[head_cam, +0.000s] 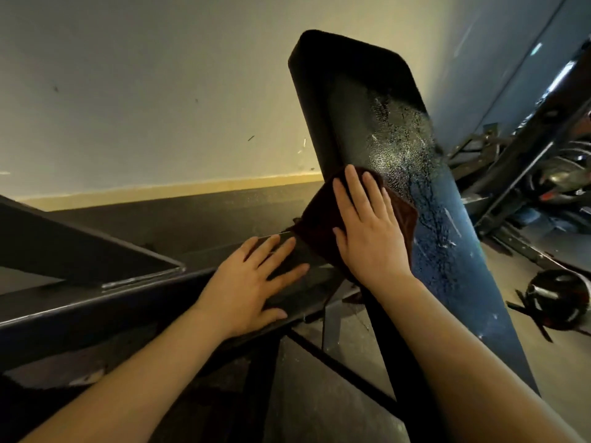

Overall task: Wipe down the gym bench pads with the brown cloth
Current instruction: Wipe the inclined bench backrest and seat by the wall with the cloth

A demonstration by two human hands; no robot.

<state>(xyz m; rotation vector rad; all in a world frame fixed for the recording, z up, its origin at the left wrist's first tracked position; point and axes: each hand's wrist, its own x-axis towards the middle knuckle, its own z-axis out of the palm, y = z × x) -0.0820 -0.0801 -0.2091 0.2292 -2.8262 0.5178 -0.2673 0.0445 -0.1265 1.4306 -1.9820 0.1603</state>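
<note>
A long black bench pad (361,100) runs from the upper middle down to the lower right, with a wet, speckled patch along its right half. The brown cloth (319,215) lies flat on the pad's left side, about halfway along. My right hand (367,231) presses on the cloth with fingers spread and pointing up the pad. My left hand (252,282) rests flat, fingers apart, on a dark metal frame bar (96,311) just left of the pad, holding nothing.
A pale wall (144,91) with a yellow skirting stands behind the bench. Dark frame bars cross the left and lower middle. A metal rack (524,161) with weight plates fills the right edge, and a round dark weight (556,298) lies on the floor.
</note>
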